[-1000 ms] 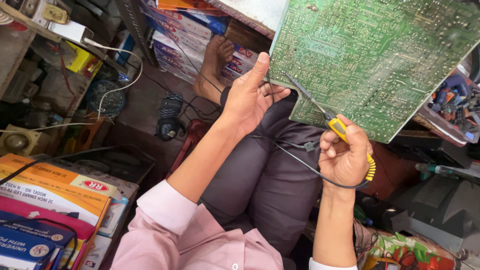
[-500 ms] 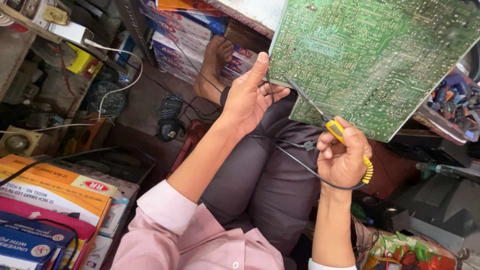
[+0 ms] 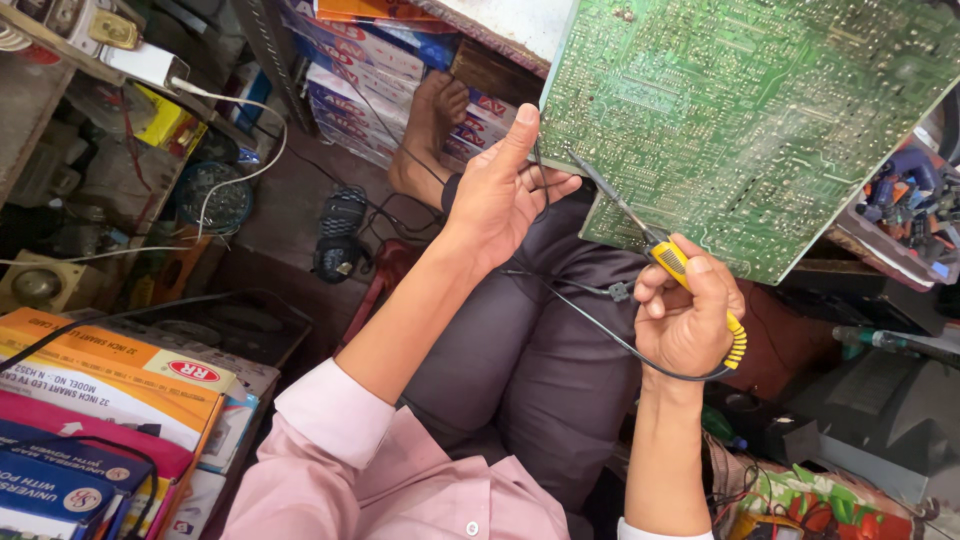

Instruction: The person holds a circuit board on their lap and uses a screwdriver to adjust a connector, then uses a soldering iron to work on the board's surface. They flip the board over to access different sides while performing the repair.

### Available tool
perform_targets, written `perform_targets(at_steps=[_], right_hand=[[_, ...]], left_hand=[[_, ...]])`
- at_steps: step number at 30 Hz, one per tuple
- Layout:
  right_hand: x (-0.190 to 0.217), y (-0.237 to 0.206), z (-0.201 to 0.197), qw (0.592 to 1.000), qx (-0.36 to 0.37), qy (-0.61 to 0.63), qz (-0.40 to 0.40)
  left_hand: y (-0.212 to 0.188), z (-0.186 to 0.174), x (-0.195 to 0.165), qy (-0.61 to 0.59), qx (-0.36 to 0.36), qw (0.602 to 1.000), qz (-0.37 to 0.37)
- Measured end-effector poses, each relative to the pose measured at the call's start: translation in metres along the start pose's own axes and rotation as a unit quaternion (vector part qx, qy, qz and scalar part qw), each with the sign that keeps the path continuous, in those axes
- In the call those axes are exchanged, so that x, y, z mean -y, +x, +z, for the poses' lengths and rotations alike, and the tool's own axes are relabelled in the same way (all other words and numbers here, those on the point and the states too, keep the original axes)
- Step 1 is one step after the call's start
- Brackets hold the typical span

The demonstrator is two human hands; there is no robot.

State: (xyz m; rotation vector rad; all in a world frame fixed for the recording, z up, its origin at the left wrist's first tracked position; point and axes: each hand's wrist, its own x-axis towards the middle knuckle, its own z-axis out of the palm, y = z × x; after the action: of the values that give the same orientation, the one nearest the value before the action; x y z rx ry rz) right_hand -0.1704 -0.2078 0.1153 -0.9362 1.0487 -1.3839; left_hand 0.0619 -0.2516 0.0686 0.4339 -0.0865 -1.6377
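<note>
Now at work on the solder side of a green board (image 3: pixel 760 120), propped over the lap. Left hand (image 3: pixel 505 190) at the board's left edge, thumb up along the rim, fingers loosely curled behind, steadying it. Right hand (image 3: pixel 690 320) closed round a yellow-handled probe (image 3: pixel 665 255), thin dark tip touching the board near its lower left. Black lead (image 3: pixel 600 330) looped from the handle across the trousers (image 3: pixel 520 370). No joint visibly reworked or marked; judged to be mid-probing, most of the board not yet touched. Cartons (image 3: pixel 110 400) stacked at the lower left.
</note>
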Motion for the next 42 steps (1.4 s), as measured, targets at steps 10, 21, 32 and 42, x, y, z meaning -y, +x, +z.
perform_targets(at_steps=[10,21,32,42], right_hand=[[0.000,-0.002,0.000,1.000,-0.016,0.008,-0.007],[0.000,-0.004,0.000,1.000,-0.009,0.002,-0.011],[-0.001,-0.004,0.008,1.000,0.009,-0.021,-0.022],[-0.005,-0.017,0.014,0.995,0.013,-0.073,-0.069]], left_hand=[[0.001,0.000,0.001,0.000,-0.001,1.000,0.000],[0.000,-0.001,0.001,-0.004,0.002,1.000,0.000],[0.000,0.000,0.000,-0.001,-0.001,1.000,-0.002],[0.001,-0.001,0.001,-0.003,-0.002,1.000,0.001]])
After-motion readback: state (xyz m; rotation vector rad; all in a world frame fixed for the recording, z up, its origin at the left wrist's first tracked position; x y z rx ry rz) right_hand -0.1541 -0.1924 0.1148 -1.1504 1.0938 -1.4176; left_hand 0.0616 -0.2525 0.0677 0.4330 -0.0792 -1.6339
